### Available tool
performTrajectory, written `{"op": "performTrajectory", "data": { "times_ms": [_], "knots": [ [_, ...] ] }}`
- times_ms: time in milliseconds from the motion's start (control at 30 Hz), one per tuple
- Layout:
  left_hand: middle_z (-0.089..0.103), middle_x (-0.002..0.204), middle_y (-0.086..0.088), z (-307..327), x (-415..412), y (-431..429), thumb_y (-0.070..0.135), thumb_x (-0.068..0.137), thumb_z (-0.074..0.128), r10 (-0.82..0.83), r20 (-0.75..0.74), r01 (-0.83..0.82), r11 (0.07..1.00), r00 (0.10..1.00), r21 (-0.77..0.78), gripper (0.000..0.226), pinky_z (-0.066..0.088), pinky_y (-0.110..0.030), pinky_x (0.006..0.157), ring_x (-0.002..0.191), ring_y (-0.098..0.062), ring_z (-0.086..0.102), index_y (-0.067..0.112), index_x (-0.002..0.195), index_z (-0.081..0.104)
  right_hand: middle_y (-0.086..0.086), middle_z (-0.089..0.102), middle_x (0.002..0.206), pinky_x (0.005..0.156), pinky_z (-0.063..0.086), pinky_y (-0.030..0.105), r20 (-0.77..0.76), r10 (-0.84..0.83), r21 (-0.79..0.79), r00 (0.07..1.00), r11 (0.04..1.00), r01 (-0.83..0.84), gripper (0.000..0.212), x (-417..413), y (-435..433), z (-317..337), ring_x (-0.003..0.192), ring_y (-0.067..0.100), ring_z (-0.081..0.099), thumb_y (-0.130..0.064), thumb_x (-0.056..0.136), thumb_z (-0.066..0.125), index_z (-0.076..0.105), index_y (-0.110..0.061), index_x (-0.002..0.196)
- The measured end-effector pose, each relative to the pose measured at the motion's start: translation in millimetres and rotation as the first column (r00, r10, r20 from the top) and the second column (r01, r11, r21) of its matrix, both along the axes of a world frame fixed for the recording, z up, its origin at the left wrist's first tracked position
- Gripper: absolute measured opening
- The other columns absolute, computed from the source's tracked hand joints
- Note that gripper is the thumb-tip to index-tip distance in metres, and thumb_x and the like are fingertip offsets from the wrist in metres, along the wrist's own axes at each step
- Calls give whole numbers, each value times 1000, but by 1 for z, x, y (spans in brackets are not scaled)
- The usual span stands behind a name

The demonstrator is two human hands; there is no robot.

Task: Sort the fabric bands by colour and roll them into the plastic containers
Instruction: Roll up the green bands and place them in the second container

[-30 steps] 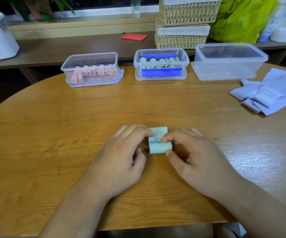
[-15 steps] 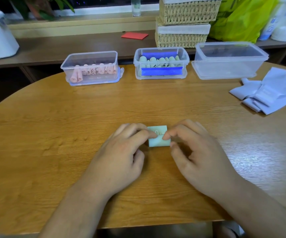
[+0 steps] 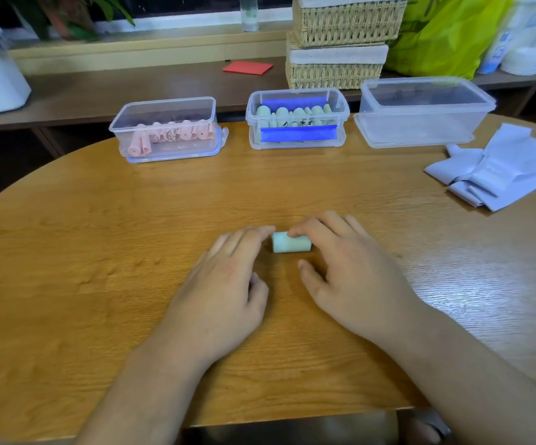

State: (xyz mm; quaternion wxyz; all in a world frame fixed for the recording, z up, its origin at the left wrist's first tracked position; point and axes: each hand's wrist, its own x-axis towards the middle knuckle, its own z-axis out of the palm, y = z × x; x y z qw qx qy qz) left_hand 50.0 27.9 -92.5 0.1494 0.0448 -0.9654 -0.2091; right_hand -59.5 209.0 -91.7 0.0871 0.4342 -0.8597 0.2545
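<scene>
1. We see one mint-green roll (image 3: 291,246) lying on its side on the table (image 3: 99,252), near the middle, with its axis running left to right.
2. Our left hand (image 3: 224,290) lies palm down just left of it. Its fingers (image 3: 244,239) are stretched almost straight and their tips touch the roll's left end. This hand grips nothing.
3. Our right hand (image 3: 347,277) is also palm down, with its fingers (image 3: 311,231) lightly bent. The forefinger tip rests on top of the roll, while the thumb lies nearer to us, apart from the roll. The hand presses the roll rather than pinching it.
4. Three clear boxes stand in a row along the far edge of the table, well apart from both hands.
5. The pink box (image 3: 170,101) on the left holds pink rolls (image 3: 170,136).
6. The green box (image 3: 253,101) in the middle has blue clasps on its long sides. It holds green rolls (image 3: 292,114) standing on end (some carry dark marks too small for us to read).
7. The big box (image 3: 420,126) stands on the right, close beside the green box.
8. White bands (image 3: 504,168) lie in a loose heap at the table's right edge, just in front of the big box.
9. Behind the table, a shelf (image 3: 131,88) carries two stacked baskets (image 3: 337,43), a red card (image 3: 248,67) and a yellow-green bag (image 3: 446,36).
</scene>
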Motion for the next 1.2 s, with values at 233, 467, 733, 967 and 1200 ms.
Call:
{"op": "performTrajectory", "data": {
  "times_ms": [233,467,733,967,1200],
  "knots": [
    [48,149,19,0,1,-3,9,90,60,28,-36,-25,996,999,88,73,42,-35,116,142,-2,40,31,156,37,-20,60,108,85,50,31,196,-85,-257,977,957,135,26,-8,-7,1,102,8,57,-26,91,77,63,-37,111],
    [49,148,24,6,5,-2,8,93,65,10,-184,28,979,983,202,71,50,-37,107,142,-7,46,33,155,40,8,73,107,86,57,40,860,489,-495,147,730,472,28,0,0,20,87,17,64,-21,101,64,72,-15,127],
    [45,154,30,9,8,3,57,81,80,-48,-179,84,976,983,200,91,35,-17,115,145,3,40,42,158,34,22,73,119,95,58,39,835,547,-506,-59,805,309,36,12,2,20,100,24,62,-15,104,55,67,-5,137],
    [61,134,25,9,8,2,60,82,80,-41,-177,71,984,983,163,71,45,-20,104,128,2,57,39,144,54,22,75,122,106,55,45,867,498,-481,-14,844,235,37,18,0,21,119,28,72,-15,101,56,66,-5,135],
    [64,127,26,9,11,2,57,85,72,-48,-166,60,996,985,70,58,48,-23,100,118,3,60,40,138,55,29,72,122,91,62,39,884,466,-457,34,850,263,33,20,0,20,110,35,67,-16,107,52,67,-2,133]
  ]
}}
